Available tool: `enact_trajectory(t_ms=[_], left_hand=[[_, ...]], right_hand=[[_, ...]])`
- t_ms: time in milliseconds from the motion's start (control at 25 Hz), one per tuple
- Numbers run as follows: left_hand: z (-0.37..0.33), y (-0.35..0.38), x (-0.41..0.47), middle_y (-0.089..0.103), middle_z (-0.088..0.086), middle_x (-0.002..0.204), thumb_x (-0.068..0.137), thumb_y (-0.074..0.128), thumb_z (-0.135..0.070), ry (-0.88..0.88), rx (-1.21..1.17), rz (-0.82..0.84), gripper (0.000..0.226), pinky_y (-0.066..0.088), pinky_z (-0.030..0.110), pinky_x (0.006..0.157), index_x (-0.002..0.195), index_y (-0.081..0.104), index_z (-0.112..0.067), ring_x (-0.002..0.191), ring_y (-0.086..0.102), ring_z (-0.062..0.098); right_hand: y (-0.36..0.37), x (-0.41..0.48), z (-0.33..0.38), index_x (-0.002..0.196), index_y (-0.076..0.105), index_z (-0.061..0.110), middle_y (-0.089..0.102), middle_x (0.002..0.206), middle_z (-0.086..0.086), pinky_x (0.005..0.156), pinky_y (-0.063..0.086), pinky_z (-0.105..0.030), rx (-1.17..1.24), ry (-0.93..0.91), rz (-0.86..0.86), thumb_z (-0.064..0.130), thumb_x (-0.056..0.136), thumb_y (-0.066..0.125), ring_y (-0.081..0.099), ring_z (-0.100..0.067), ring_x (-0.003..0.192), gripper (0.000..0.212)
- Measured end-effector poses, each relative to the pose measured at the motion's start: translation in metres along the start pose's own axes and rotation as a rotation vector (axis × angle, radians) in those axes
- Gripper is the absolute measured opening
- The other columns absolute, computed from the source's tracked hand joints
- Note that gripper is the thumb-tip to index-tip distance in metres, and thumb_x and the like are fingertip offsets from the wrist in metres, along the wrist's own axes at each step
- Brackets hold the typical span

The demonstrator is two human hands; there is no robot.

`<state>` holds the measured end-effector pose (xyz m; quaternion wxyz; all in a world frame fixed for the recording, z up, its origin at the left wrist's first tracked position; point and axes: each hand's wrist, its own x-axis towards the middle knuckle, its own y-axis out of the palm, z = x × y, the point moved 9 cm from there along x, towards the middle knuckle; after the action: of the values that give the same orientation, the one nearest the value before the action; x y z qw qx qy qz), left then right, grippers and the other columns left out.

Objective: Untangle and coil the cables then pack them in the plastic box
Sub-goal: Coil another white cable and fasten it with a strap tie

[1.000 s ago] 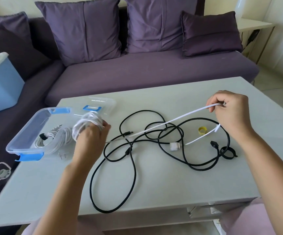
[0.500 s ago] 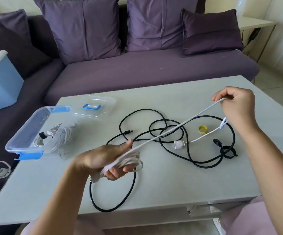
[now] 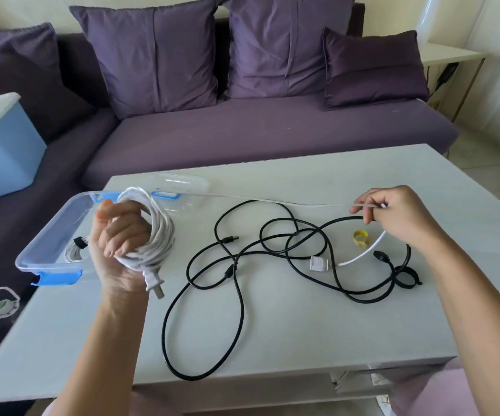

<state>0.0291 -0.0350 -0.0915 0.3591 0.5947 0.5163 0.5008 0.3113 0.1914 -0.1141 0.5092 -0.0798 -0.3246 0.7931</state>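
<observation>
My left hand (image 3: 116,244) is raised palm-up above the table's left side, and a thick coil of white cable (image 3: 157,232) is wound round its fingers; the plug hangs below the coil. A taut white strand runs from the coil across to my right hand (image 3: 392,214), which pinches it. The strand's tail curves down to a white connector (image 3: 319,263). Black cables (image 3: 260,253) lie tangled in the table's middle. The clear plastic box (image 3: 50,235) with blue clips stands at the left and holds a tied white coil (image 3: 74,250).
The box's clear lid (image 3: 182,187) lies behind the box. A yellow tie (image 3: 360,238) and a black strap loop (image 3: 404,276) lie near my right hand. The purple sofa (image 3: 242,130) stands beyond the white table (image 3: 302,334); a blue bin (image 3: 0,151) sits on it.
My left hand has swung from low near the table's front up and left to the box, adding a turn to the coil. My right hand stayed at the right and dropped slightly.
</observation>
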Motion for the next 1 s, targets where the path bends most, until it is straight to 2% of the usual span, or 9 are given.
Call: enact_trajectory(t_ms=[120,200,320,400,480,640,760,880,1000], left_hand=[[-0.022,-0.037,0.003,0.043,0.003,0.054,0.094,0.041,-0.011,0.164,-0.174,-0.24,0.023,0.038,0.017,0.056,0.087,0.057,0.004,0.048,0.042,0.006],[-0.034,-0.057,-0.001,0.051,0.009,0.062,0.085,0.056,0.003,0.313,-0.293,-0.326,0.002,0.05,0.03,0.057,0.083,0.056,0.003,0.055,0.054,0.021],[-0.054,-0.078,-0.012,0.056,0.004,0.065,0.061,0.07,0.01,0.458,-0.126,-0.519,0.022,0.052,0.028,0.06,0.069,0.054,-0.003,0.061,0.058,0.019],[-0.057,-0.081,-0.014,0.055,-0.001,0.066,0.079,0.063,-0.003,0.52,0.003,-0.583,0.015,0.049,0.023,0.063,0.068,0.054,-0.007,0.061,0.056,0.013],[-0.059,-0.086,-0.016,0.053,-0.004,0.067,0.095,0.047,-0.012,0.573,0.203,-0.677,0.024,0.047,0.018,0.06,0.071,0.05,-0.012,0.059,0.055,0.009],[-0.054,-0.08,-0.013,0.055,-0.003,0.064,0.098,0.046,-0.017,0.599,0.603,-0.798,0.037,0.045,0.014,0.054,0.062,0.057,-0.013,0.054,0.055,0.007],[-0.036,-0.062,-0.003,0.056,-0.001,0.06,0.096,0.052,-0.013,0.428,1.271,-0.866,0.018,0.044,0.014,0.048,0.078,0.054,-0.01,0.049,0.054,0.005],[0.012,-0.056,0.02,0.05,-0.006,0.048,0.089,0.056,-0.013,0.042,1.875,-0.594,0.019,0.041,0.025,0.05,0.072,0.053,-0.008,0.044,0.044,0.012],[0.066,-0.079,0.011,0.047,0.002,0.05,0.093,0.051,-0.041,-0.499,1.867,-0.386,0.043,0.038,0.029,0.057,0.076,0.056,-0.001,0.049,0.041,0.019]], right_hand=[[0.011,-0.011,0.017,0.045,0.057,0.016,0.07,0.077,0.011,0.069,0.045,-0.019,0.019,-0.067,0.096,-0.02,0.073,0.042,0.064,-0.003,0.078,0.048],[0.022,-0.02,0.034,0.044,0.058,0.019,0.069,0.077,0.013,0.066,0.043,-0.022,-0.004,-0.138,0.16,-0.021,0.07,0.042,0.062,-0.005,0.077,0.05],[0.037,-0.031,0.055,0.047,0.058,0.018,0.067,0.079,0.014,0.064,0.035,-0.009,-0.06,-0.246,0.237,-0.023,0.066,0.041,0.057,-0.002,0.079,0.048],[0.046,-0.036,0.064,0.047,0.056,0.022,0.067,0.078,0.012,0.066,0.034,-0.008,-0.084,-0.316,0.276,-0.023,0.065,0.041,0.056,-0.005,0.083,0.051],[0.056,-0.04,0.069,0.046,0.055,0.024,0.067,0.078,0.011,0.067,0.035,-0.009,-0.097,-0.362,0.317,-0.023,0.064,0.042,0.055,-0.008,0.085,0.052],[0.07,-0.049,0.079,0.046,0.053,0.03,0.067,0.08,0.013,0.067,0.037,-0.013,-0.112,-0.425,0.38,-0.021,0.066,0.046,0.054,-0.011,0.086,0.055],[0.069,-0.051,0.086,0.048,0.054,0.031,0.065,0.077,0.014,0.064,0.035,-0.012,-0.098,-0.469,0.352,-0.022,0.066,0.046,0.053,-0.01,0.083,0.056],[0.052,-0.049,0.091,0.052,0.059,0.02,0.065,0.075,0.012,0.061,0.033,-0.012,-0.075,-0.515,0.233,-0.023,0.065,0.047,0.051,-0.008,0.076,0.047],[0.031,-0.043,0.089,0.054,0.063,0.015,0.065,0.078,0.009,0.064,0.037,-0.016,-0.048,-0.497,0.073,-0.019,0.066,0.049,0.054,-0.007,0.077,0.038]])
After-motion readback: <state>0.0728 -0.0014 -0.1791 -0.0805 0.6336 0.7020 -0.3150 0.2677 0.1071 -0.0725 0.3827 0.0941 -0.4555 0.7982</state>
